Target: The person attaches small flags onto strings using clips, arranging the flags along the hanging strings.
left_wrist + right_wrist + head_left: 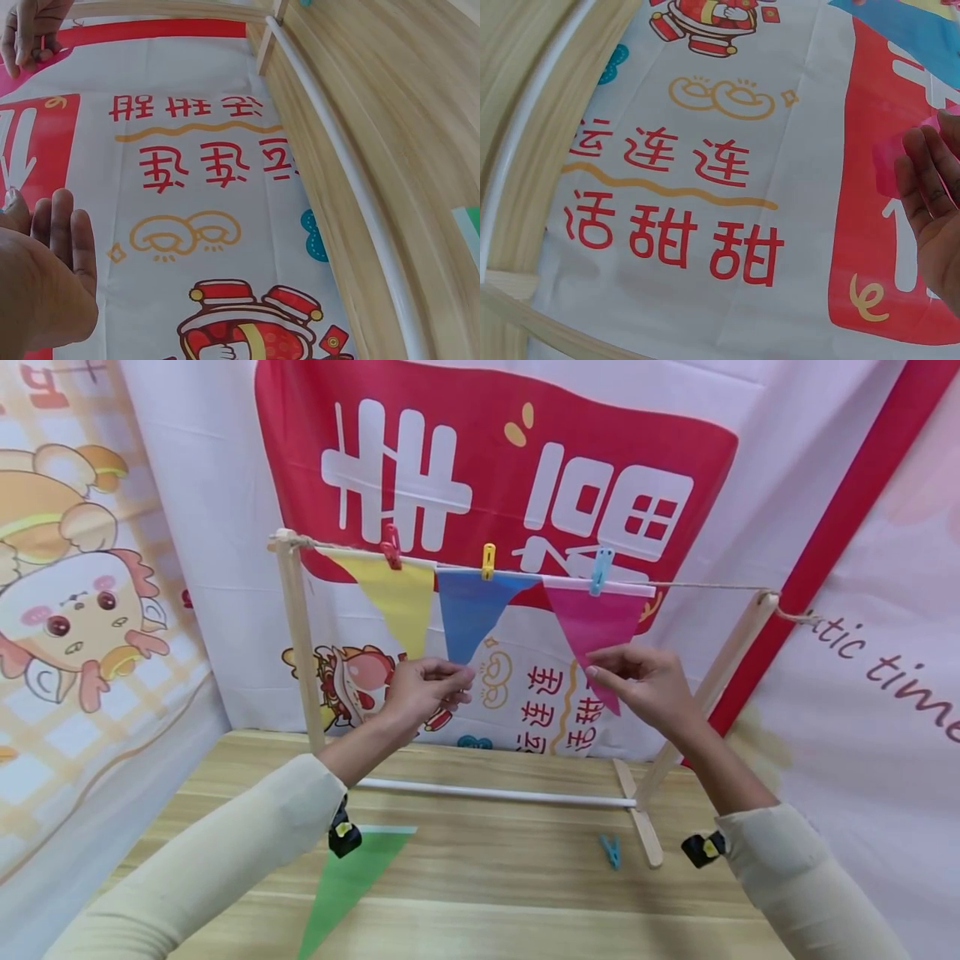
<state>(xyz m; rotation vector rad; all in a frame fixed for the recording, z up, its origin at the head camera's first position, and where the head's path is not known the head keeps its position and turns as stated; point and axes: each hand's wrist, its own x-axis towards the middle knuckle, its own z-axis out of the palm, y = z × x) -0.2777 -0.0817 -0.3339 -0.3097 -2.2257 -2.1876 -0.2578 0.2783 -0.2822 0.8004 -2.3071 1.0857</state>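
Observation:
Three triangular pennants hang from a string: a yellow pennant (405,602), a blue pennant (480,610) and a pink pennant (592,618). A red clothespin (391,547), a yellow clothespin (488,562) and a light blue clothespin (601,571) grip their top edges. My left hand (427,693) pinches the blue pennant near its lower tip, which the fingers hide. The thumb and fingers of my right hand (648,681) hold the pink pennant along its lower right edge; its point shows below them. In the right wrist view, pink fabric (889,169) shows behind the fingers.
Wooden posts, left (296,635) and right (731,660), carry the string, with a white rod (495,792) low between them. On the wooden table (480,877) lie a green pennant (345,877) and a blue clothespin (611,851). Printed cloth hangs behind.

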